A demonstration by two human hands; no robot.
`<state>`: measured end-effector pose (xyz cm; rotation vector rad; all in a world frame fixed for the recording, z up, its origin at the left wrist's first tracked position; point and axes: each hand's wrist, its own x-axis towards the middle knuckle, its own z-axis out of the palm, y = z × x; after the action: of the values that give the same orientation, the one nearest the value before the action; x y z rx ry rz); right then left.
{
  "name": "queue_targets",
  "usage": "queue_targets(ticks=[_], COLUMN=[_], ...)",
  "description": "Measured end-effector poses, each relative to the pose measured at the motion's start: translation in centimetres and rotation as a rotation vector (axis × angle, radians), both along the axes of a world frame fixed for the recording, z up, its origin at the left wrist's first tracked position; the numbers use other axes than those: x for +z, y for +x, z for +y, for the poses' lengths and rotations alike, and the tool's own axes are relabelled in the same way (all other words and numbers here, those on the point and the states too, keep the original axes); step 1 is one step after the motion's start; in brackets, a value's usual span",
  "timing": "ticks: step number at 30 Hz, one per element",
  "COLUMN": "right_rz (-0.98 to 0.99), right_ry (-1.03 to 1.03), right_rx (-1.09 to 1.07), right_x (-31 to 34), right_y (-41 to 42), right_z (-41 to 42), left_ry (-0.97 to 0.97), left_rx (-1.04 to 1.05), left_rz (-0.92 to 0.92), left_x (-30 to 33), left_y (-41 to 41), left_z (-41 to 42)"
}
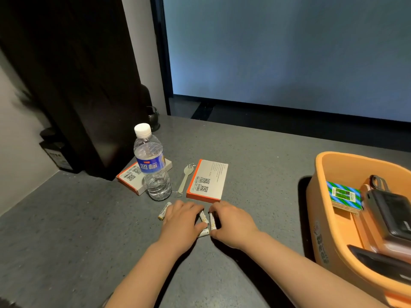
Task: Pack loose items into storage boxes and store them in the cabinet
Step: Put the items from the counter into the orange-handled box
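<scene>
In orange bin, green box, dark pouch; hands on batteries
</scene>
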<state>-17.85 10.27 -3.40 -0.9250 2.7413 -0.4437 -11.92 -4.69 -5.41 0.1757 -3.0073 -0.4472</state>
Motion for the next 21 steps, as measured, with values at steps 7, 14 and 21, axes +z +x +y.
queue_targets(ticks=[7, 14, 21], right_rz=[-0.023, 0.046, 0.149], right_ry=[-0.045, -0.409, -0.612], right_rx=[-0.067, -0.243, -0.450], right_x=[0.7, 5.8, 10.6], right_y=[1.0, 3.9, 5.8], right_z=[1.4, 6.5, 15.4], left_ry=[0.023, 0.425, 0.767], left_rx=[0.034, 0.124, -0.002], left_rz=[0.016, 0.400, 0.463], left_x=[1.0, 4.8, 8.2], left_y=[-0.3, 1.2, 0.2], left_z=[0.7, 5.1, 13.5])
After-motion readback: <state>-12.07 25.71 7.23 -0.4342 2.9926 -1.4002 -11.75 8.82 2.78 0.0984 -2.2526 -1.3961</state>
